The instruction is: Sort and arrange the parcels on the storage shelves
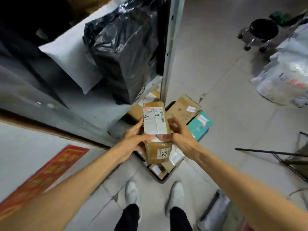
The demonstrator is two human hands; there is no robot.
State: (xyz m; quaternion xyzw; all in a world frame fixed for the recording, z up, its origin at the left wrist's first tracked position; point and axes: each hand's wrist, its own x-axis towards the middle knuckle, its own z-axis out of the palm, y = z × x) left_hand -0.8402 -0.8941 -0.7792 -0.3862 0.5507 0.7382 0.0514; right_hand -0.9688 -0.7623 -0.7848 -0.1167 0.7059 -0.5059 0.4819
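- A cardboard parcel, long, brown and taped, is held in the air at the middle of the view, one narrow end towards the person.
- The left hand grips its left side, fingers curled round the edge and thumb lying on top.
- The right hand grips the right side the same way, fingers wrapped round the far edge.
- A white shipping label with barcodes covers most of the top face; a small number sticker sits on the near end.
- The parcel hangs above a pile of cardboard boxes on the tiled floor, just in front of the shelf's corner post.
- On the grey shelf stand a black-wrapped parcel and, to its left, a white mailer bag.
- A teal box lies beside the pile, on its right.
- Further right: a black stool on castors and clear plastic bags.
- A red and gold mat lies at the left; white shoes show below.
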